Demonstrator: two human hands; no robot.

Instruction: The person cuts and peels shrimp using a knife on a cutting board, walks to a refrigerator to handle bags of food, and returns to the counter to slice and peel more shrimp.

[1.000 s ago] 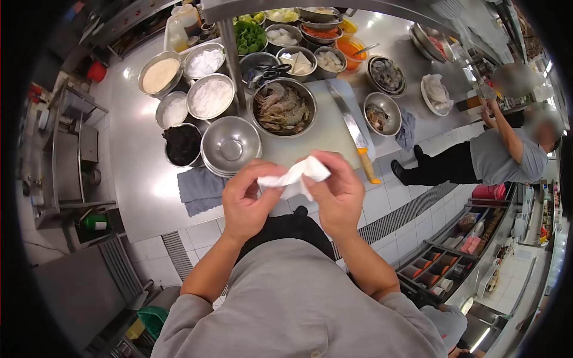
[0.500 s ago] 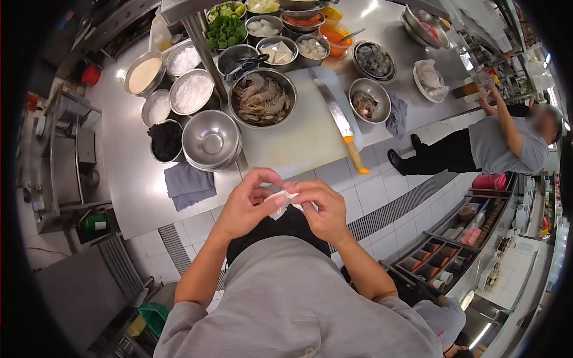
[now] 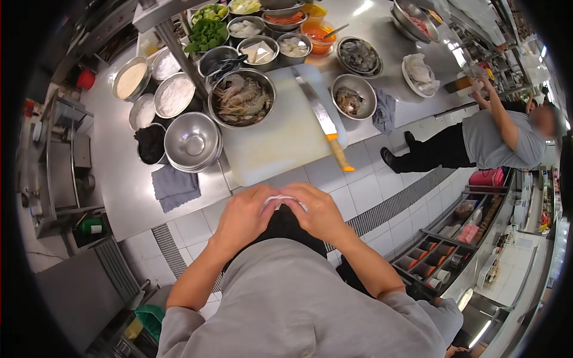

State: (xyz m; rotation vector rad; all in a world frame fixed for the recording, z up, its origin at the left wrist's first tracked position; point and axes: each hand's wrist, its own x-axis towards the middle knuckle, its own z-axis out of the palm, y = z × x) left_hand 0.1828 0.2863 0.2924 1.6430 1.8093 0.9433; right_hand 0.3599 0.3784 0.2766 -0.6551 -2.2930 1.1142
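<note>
My left hand (image 3: 243, 216) and my right hand (image 3: 317, 213) meet in front of my waist, just off the counter's edge. Pinched between their fingertips is a thin white tissue-like piece (image 3: 279, 197), mostly covered by the fingers. Beyond them lies a white cutting board (image 3: 268, 152). A knife (image 3: 316, 110) with a yellow-and-wood handle rests on it, the handle sticking out past the board's edge. At the board's left, a steel bowl (image 3: 213, 113) holds whole raw shrimp (image 3: 243, 100). To the right, a smaller bowl (image 3: 370, 107) contains shrimp pieces.
Stacked empty steel bowls (image 3: 194, 140), a folded grey cloth (image 3: 175, 188) and bowls of white powder (image 3: 175, 95) are on the left. Tofu (image 3: 258, 52), greens (image 3: 206, 36) and orange sauce (image 3: 319, 36) stand behind. A co-worker (image 3: 501, 134) stands at the right.
My hands have turned inward and closed together over the white piece, which shows less now. The view has shifted, so the counter items appear further left.
</note>
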